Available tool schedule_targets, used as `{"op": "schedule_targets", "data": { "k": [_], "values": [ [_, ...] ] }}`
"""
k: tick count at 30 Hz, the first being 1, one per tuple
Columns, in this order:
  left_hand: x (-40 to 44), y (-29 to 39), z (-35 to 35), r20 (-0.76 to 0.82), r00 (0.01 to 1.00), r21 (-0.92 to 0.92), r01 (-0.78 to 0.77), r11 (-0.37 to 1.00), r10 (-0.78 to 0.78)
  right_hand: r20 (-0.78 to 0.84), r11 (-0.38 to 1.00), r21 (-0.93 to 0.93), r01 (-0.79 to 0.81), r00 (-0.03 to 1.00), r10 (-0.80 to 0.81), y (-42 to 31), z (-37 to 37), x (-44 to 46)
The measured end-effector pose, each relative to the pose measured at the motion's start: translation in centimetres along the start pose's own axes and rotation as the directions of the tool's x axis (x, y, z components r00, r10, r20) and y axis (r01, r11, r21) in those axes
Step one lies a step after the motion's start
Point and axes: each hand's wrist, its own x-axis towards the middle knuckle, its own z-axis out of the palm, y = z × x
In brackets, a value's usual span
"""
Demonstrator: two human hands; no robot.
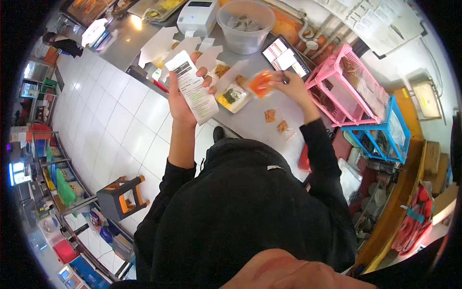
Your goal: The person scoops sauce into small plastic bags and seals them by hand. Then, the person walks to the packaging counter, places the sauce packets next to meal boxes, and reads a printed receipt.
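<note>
My left hand is closed around a long printed receipt, thumb on one side and fingertips curling over the other. In my right hand is an orange sauce packet, blurred by motion. A small dark item shows at those fingers; I cannot make out what it is. Just beyond the hands stands an open white food box with yellow, green and white food in it. Behind it another open box holds fried food. Two small sauce packets lie on the metal counter below my right hand.
At the back of the counter are a white printer, a clear plastic tub and a tablet. Pink and blue baskets stand on the right. A dark step stool is on the tiled floor. Another person is far left.
</note>
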Motion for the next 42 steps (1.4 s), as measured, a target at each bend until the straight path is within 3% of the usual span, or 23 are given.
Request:
{"op": "schedule_targets", "data": {
  "k": [2, 5, 7, 9, 11, 15, 16, 18, 19, 20, 22, 24, 25, 26, 28, 30, 32, 33, 35, 36, 38, 40, 42],
  "values": [
    [0.0, -0.1, -0.5, -0.02, 1.0, -0.043, 0.0, 0.999, -0.001, -0.097, 0.899, -0.436, 0.04, 0.991, -0.091, 1.2, 2.2, 1.2],
    [-0.1, 0.0, -0.6, -0.034, 0.999, -0.04, 0.004, 0.999, -0.006, -0.049, 0.978, -0.2, -0.055, 0.998, 0.046, 2.2, 3.7, 0.1],
    [0.0, -0.1, -0.9, -0.026, 1.0, -0.077, 0.004, 0.997, -0.006, 0.139, 0.955, -0.229, -0.188, 0.965, 0.224, 6.9, 4.7, -1.3],
    [0.2, -0.1, -0.8, -0.014, 0.999, -0.109, 0.028, 0.994, -0.03, 0.351, 0.889, -0.37, -0.27, 0.845, 0.403, 5.8, 5.8, -4.6],
    [0.7, -0.3, -0.1, -0.002, 0.999, -0.102, 0.038, 0.994, -0.038, 0.602, 0.895, -0.439, -0.083, 0.712, 0.361, 5.7, 6.9, -7.7],
    [2.1, -1.0, 0.3, 0.08, 0.989, -0.138, 0.136, 0.981, -0.126, 0.559, 0.852, -0.496, -0.169, 0.689, 0.462, 4.2, 4.4, -8.2],
    [2.6, -1.2, 0.5, 0.116, 0.98, -0.153, 0.178, 0.972, -0.161, 0.55, 0.852, -0.492, -0.178, 0.696, 0.462, 3.2, 4.0, -7.9],
    [3.5, -2.0, 1.0, 0.16, 0.966, -0.15, 0.227, 0.962, -0.203, 0.552, 0.948, 0.005, -0.318, 0.791, 0.262, 2.3, 3.3, -8.0],
    [4.0, -2.4, 1.3, 0.198, 0.954, -0.147, 0.256, 0.956, -0.225, 0.52, 0.874, 0.026, -0.485, 0.753, 0.402, 2.1, 2.7, -7.7],
    [4.3, -2.7, 1.7, 0.205, 0.948, -0.146, 0.277, 0.95, -0.245, 0.506, 0.87, 0.039, -0.491, 0.761, 0.406, 2.2, 2.6, -7.8],
    [4.8, -3.2, 2.4, 0.231, 0.922, -0.113, 0.343, 0.933, -0.311, 0.225, 0.883, 0.236, -0.406, 0.907, 0.356, 2.3, 2.6, -8.0],
    [5.2, -3.8, 2.6, 0.24, 0.91, -0.138, 0.377, 0.916, -0.339, 0.147, 0.875, 0.292, -0.386, 0.922, 0.357, 4.7, 1.2, -8.5],
    [5.3, -4.1, 2.7, 0.243, 0.903, -0.162, 0.398, 0.903, -0.354, -0.083, 0.847, 0.464, -0.258, 0.94, 0.332, 4.9, 0.7, -8.6],
    [5.4, -4.2, 2.8, 0.244, 0.902, -0.163, 0.4, 0.902, -0.356, -0.309, 0.802, 0.59, -0.09, 0.893, 0.328, 5.2, 0.1, -8.7],
    [5.5, -4.3, 3.0, 0.237, 0.895, -0.182, 0.423, 0.888, -0.378, -0.6, 0.75, 0.658, 0.067, 0.648, 0.469, 7.0, -1.6, -9.3],
    [5.5, -4.2, 2.9, 0.234, 0.897, -0.18, 0.42, 0.89, -0.376, -0.76, 0.876, 0.481, -0.043, 0.478, 0.441, 8.7, -4.1, -11.8],
    [5.4, -4.1, 2.8, 0.228, 0.901, -0.18, 0.411, 0.894, -0.369, -0.767, 0.848, 0.526, -0.058, 0.399, 0.503, 8.7, -5.4, -14.0],
    [5.4, -4.0, 2.7, 0.225, 0.902, -0.189, 0.412, 0.891, -0.369, -0.764, 0.848, 0.526, -0.061, 0.403, 0.503, 9.6, -6.2, -14.9],
    [5.3, -4.0, 2.5, 0.219, 0.901, -0.201, 0.417, 0.887, -0.374, -0.878, 0.925, 0.181, -0.333, 0.369, 0.305, 12.6, -7.3, -16.8],
    [5.3, -4.0, 2.4, 0.216, 0.902, -0.212, 0.416, 0.884, -0.373, -0.879, 0.924, 0.184, -0.335, 0.365, 0.307, 13.6, -7.3, -17.6],
    [5.3, -4.1, 2.2, 0.217, 0.902, -0.226, 0.419, 0.879, -0.374, -0.901, 0.771, -0.207, -0.602, 0.425, 0.089, 14.9, -7.3, -19.0],
    [5.2, -4.0, 2.1, 0.215, 0.899, -0.193, 0.423, 0.885, -0.383, -0.894, 0.738, -0.245, -0.629, 0.442, 0.08, 14.4, -6.7, -19.9],
    [5.1, -4.0, 2.2, 0.207, 0.9, -0.195, 0.422, 0.885, -0.383, -0.801, 0.295, -0.522, -0.8, 0.579, 0.152, 17.9, -6.4, -21.3]
  ]
}}
